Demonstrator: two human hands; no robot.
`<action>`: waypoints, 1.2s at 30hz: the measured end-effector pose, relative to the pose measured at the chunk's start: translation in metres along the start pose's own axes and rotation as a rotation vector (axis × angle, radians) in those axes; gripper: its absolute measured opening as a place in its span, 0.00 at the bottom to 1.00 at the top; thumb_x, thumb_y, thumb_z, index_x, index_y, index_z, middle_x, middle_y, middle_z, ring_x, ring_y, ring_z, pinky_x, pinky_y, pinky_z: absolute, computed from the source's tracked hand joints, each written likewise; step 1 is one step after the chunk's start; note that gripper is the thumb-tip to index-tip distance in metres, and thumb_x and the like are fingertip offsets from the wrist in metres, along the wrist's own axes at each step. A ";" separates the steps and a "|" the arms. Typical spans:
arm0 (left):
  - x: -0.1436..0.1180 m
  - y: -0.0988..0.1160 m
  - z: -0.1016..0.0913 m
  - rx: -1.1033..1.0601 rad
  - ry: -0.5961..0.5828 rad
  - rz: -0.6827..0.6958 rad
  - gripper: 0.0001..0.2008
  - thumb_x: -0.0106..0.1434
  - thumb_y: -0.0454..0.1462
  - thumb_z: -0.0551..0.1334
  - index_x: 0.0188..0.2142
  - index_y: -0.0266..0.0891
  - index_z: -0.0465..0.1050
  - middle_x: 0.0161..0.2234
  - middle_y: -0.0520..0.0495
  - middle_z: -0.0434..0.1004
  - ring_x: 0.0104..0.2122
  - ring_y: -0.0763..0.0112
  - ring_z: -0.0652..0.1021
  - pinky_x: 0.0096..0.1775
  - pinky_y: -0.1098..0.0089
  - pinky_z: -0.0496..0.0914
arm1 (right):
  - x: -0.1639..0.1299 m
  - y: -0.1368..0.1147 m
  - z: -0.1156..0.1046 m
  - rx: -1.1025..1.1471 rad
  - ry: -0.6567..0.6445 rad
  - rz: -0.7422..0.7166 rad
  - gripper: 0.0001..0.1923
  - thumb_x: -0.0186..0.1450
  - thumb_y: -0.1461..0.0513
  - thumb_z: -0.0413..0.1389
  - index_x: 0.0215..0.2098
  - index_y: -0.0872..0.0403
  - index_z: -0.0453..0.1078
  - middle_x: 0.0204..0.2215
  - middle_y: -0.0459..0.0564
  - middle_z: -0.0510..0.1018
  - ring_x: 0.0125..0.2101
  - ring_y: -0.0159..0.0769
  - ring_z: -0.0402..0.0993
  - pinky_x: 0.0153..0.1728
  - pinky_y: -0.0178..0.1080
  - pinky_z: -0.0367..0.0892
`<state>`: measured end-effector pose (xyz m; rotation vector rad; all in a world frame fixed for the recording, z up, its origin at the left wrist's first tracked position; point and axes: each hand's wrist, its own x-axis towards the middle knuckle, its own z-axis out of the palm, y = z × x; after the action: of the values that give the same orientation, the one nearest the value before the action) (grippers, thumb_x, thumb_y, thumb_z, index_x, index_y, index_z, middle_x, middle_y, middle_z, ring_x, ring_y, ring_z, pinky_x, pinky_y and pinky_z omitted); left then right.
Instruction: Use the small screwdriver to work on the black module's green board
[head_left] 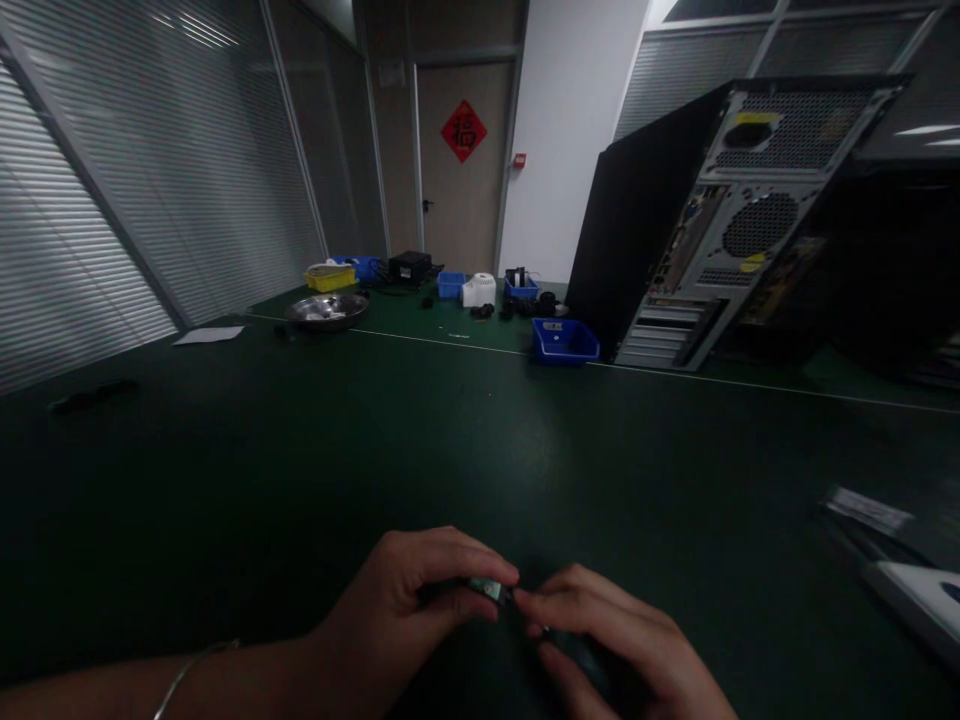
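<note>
L hand (405, 600) and R hand (615, 650) meet at bottom centre of the view, low over the dark green table (300, 480). L hand: fingers curled, thumb and forefinger pinched shut on a small dark part (489, 589) w/ a pale greenish glint; a thin bracelet (187, 675) sits on the wrist. R hand: fingers bent inward, fingertips (525, 600) touching the same part from the other side; grip appears closed on it, though the dim light hides detail. The part's type cannot be told. It is held between the two hands, just above the table surface, near the front edge.

Right of the hands, at the frame edge: flat pale items (915, 590), blurred. Further back, right: an open computer tower (720, 230), rear panel facing the camera, standing on the table. Just left of its base: a blue bin (564, 342). Mid-back: more blue bins (451, 285), a white round object (479, 290), a black box (409, 267), a yellow tray (330, 278), a metal bowl (327, 311). Left: a sheet of paper (208, 336) and a dark object (94, 396). Backgd: a door (463, 200) w/ a red diamond sign (463, 131); blinds (112, 200) at left.
</note>
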<state>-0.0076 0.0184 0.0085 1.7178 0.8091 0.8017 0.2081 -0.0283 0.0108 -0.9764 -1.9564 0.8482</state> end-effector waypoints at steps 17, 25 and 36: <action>-0.001 0.001 0.007 -0.262 0.026 -0.205 0.07 0.57 0.35 0.68 0.37 0.42 0.82 0.36 0.48 0.82 0.39 0.64 0.79 0.42 0.68 0.69 | 0.003 -0.002 -0.001 0.020 -0.027 0.059 0.21 0.62 0.75 0.53 0.47 0.47 0.75 0.36 0.49 0.80 0.37 0.34 0.79 0.37 0.32 0.74; -0.002 0.004 0.002 -0.100 -0.061 -0.188 0.08 0.61 0.34 0.65 0.41 0.40 0.73 0.39 0.49 0.80 0.41 0.65 0.79 0.45 0.65 0.69 | -0.005 0.002 -0.004 -0.027 0.156 0.158 0.16 0.65 0.67 0.56 0.48 0.44 0.74 0.38 0.47 0.82 0.37 0.37 0.80 0.36 0.32 0.74; -0.006 0.011 0.002 0.363 -0.242 -0.014 0.03 0.65 0.34 0.60 0.38 0.41 0.73 0.39 0.48 0.72 0.42 0.65 0.72 0.43 0.65 0.67 | -0.005 0.001 0.000 0.060 0.151 0.235 0.13 0.66 0.65 0.55 0.47 0.47 0.72 0.39 0.48 0.80 0.40 0.38 0.78 0.38 0.37 0.72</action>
<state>-0.0073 0.0100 0.0174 2.0795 0.8333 0.4416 0.2110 -0.0320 0.0081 -1.2145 -1.7014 0.9289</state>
